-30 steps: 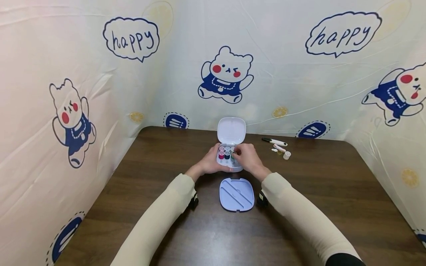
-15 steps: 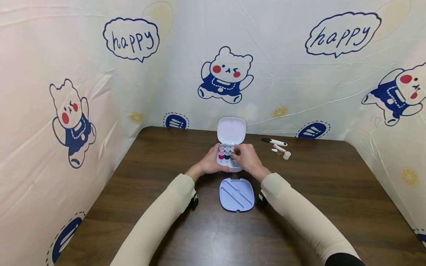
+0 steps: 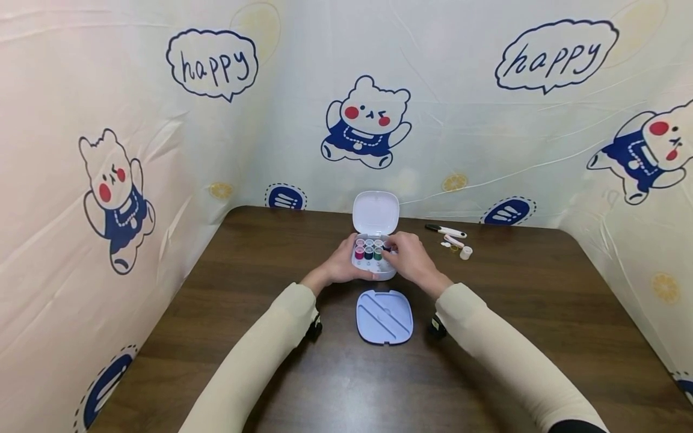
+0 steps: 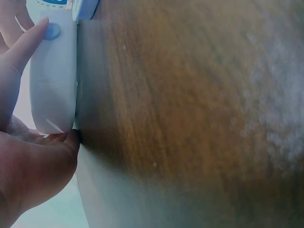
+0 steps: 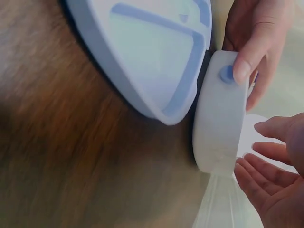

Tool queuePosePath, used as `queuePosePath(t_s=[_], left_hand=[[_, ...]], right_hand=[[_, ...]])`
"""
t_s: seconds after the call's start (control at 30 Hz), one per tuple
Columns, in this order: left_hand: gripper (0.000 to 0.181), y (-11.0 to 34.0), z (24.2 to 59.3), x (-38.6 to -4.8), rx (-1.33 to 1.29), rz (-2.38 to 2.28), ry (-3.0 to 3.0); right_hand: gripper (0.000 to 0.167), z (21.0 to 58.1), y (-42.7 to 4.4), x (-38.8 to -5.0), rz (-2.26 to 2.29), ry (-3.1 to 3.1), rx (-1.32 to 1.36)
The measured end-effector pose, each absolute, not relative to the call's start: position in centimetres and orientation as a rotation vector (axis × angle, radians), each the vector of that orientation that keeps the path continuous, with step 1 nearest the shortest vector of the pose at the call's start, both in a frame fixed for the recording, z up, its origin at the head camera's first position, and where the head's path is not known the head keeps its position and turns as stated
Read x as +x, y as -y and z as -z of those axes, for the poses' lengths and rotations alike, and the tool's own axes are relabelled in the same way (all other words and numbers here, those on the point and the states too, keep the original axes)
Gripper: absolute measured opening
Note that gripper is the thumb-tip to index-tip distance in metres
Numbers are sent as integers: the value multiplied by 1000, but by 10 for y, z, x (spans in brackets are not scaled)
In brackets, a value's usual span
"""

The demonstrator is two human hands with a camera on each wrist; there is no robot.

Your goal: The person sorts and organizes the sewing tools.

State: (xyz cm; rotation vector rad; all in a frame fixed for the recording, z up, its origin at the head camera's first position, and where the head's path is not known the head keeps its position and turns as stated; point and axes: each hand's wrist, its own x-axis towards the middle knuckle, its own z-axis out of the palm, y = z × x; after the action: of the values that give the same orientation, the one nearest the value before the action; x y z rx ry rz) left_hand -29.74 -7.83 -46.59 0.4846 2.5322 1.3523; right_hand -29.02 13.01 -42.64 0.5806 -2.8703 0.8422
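A white box (image 3: 383,276) with its lid (image 3: 376,213) raised holds several thread spools, among them a pink spool (image 3: 360,254) and a green spool (image 3: 378,254). My left hand (image 3: 342,261) grips the box's left side, its thumb on the blue button (image 4: 52,31) of the front wall. My right hand (image 3: 412,258) is over the box's right side, fingertips beside a dark spool, partly hidden. In the right wrist view, the right hand (image 5: 280,166) has its fingers loosely extended and apart, with nothing visible between them.
A light blue compartment tray (image 3: 385,317) lies in front of the box. Back right on the table are a black-and-white tool (image 3: 450,231), a pink-and-white item (image 3: 454,241), a white spool (image 3: 466,253) and small pieces. Patterned cloth hangs around the table.
My right hand has moved slightly right from the green spool, which now shows fully, along with a dark spool at the right. The left hand's hold has not changed.
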Motion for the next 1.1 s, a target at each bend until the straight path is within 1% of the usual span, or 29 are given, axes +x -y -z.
queuePosePath(t_s=[0.17,0.6,0.93,1.1], left_hand=[[113,78,465,-297,498,-1361,-2530],[114,78,466,-298,510,-1374,-2534],[118,78,474,-303,456,-1327,-2542],[115,78,466,-297,478,-1354,-2545]], right_hand=[[26,421,-139,-284,-825,2923,557],[23,426,-164,-277,-743,3000,539],[24,431,-199,-274,-708,2984,515],[25,434,-219,-273,-673,2961,471]])
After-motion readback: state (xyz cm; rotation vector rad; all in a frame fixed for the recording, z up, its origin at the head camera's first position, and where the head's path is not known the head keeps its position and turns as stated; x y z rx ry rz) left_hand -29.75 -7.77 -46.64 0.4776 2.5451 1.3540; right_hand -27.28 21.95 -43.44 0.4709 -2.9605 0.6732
